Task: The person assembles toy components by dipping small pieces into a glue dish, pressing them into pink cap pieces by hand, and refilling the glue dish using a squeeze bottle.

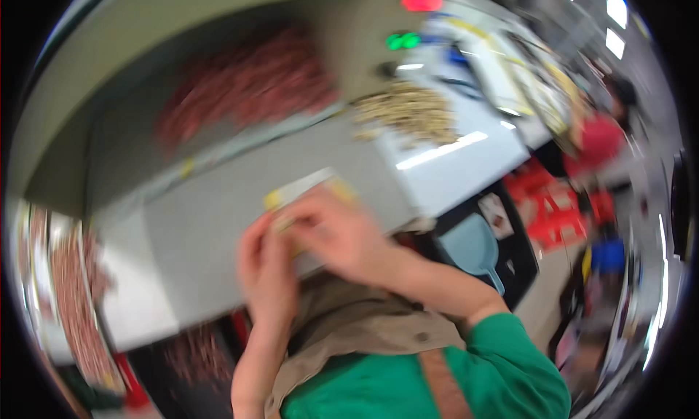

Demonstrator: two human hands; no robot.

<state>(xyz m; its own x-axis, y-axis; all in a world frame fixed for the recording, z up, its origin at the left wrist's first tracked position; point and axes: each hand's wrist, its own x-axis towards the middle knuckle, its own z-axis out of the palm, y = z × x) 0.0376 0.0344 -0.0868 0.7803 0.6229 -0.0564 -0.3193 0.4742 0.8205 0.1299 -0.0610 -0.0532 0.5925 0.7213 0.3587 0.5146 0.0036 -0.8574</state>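
Near-left of the fingers, a black bin (pixel 149 379) holds reddish pieces; to their right, a black tray (pixel 520 273) bears a pale-blue scoop (pixel 470 243). The left hand (pixel 269 255) and right hand (pixel 342 237) meet, fingers curled — blur hides whether they grip — partly covering a white-and-yellow item (pixel 304 185) just beyond. Farther off lie a reddish heap (pixel 251 80) and a pale pile (pixel 408 113).
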